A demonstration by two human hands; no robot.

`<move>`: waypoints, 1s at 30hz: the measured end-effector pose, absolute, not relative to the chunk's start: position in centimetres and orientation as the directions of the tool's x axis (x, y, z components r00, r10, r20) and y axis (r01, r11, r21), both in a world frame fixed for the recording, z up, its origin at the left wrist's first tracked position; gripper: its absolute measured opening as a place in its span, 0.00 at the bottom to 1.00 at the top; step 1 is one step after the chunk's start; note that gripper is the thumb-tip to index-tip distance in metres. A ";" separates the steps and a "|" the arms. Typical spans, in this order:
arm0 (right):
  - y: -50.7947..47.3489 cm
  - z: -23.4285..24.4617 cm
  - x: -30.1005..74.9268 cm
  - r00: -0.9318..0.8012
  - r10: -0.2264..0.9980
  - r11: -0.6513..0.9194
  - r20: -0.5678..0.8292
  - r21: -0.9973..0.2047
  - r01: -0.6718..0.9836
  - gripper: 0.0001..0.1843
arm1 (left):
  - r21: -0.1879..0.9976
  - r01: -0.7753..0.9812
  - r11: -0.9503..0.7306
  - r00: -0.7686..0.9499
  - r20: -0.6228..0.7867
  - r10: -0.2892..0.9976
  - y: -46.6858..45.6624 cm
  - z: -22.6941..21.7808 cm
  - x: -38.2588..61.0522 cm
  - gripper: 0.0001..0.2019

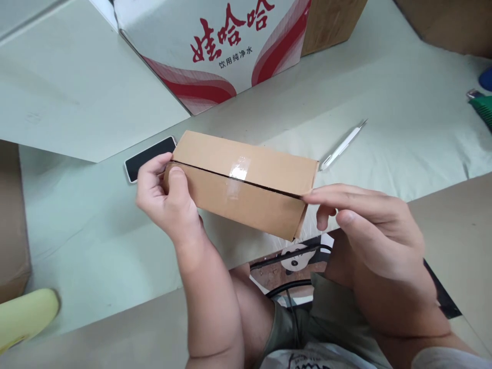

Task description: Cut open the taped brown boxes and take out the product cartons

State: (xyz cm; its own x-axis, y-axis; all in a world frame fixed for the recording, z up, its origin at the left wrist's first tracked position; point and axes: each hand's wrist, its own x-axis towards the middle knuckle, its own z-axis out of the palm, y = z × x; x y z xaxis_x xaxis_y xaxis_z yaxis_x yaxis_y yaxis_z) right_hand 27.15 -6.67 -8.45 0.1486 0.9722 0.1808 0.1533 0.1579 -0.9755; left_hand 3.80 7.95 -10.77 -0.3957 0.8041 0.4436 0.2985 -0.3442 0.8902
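A small brown cardboard box (246, 184) is held in front of me above a pale cloth-covered surface (384, 102). A strip of clear tape crosses its seam near the middle. My left hand (165, 197) grips the box's left end, thumb on the front face and fingers behind. My right hand (361, 215) holds the right end, with fingertips stretched onto the top corner and the thumb below.
A white pen-like cutter (343, 145) lies on the cloth right of the box. A black phone (148, 156) lies behind its left end. A large white and red printed carton (215, 46) stands at the back. Flat cardboard (457, 236) lies at right, a yellow object (26, 315) at lower left.
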 end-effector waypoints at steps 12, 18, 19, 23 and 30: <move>-5.2 -9.7 28.2 0.641 0.720 0.103 0.267 -0.954 0.281 0.09 | 0.890 0.313 -0.331 -0.407 0.440 0.800 8.1 -10.7 3.8 0.12; -3.4 -12.6 30.7 0.519 0.855 -0.387 0.010 -0.655 0.650 0.26 | 0.882 0.358 -0.307 -0.407 0.444 0.799 8.2 -10.8 3.7 0.13; -3.2 -13.2 30.8 0.497 0.867 -0.414 -0.024 -0.590 0.694 0.28 | 0.881 0.362 -0.306 -0.410 0.445 0.797 8.3 -10.8 3.7 0.13; -2.2 -14.6 30.7 0.493 0.855 -0.511 -0.159 -0.410 0.755 0.25 | 0.887 0.338 -0.313 -0.413 0.439 0.798 8.3 -10.8 3.7 0.13; -1.8 -14.5 31.0 0.625 0.765 -0.603 -0.158 -0.518 0.607 0.08 | 0.901 0.285 -0.326 -0.417 0.423 0.805 8.2 -10.8 3.7 0.12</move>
